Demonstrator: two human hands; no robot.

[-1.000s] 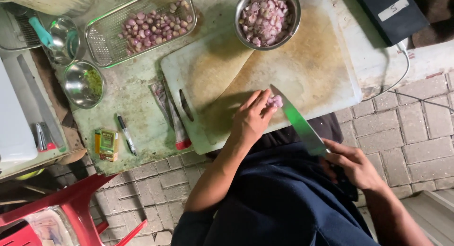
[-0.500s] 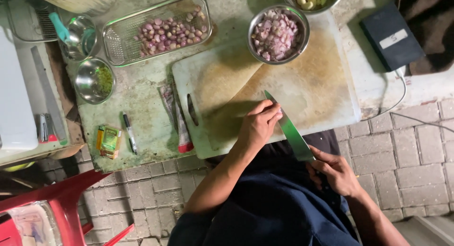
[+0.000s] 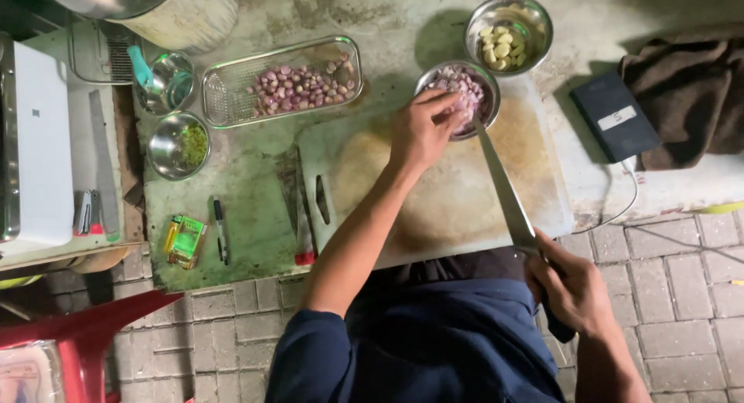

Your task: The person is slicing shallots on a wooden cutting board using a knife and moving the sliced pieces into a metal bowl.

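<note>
- Stained green worktop [image 3: 256, 209], brick floor below.
- Left hand [image 3: 425, 128] drops chopped shallot pieces into round steel bowl [image 3: 484, 89]; whole shallots wait in wire basket [image 3: 232, 108] to its left.
- Right hand [image 3: 570, 287] grips long steel knife [image 3: 504, 190].

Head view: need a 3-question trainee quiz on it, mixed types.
1. True or false: the left hand is at the round steel bowl of chopped pink shallots.
2. What does the right hand grip? A) long steel kitchen knife B) black pen C) teal-handled spoon
3. Fill in: the rectangular wire basket holds whole, pinkish ____.

Key: 1 true, its fingers are over the bowl's rim. 2 A, blade lying across the pale plastic cutting board, tip toward the bowl. 3 shallots.
</note>
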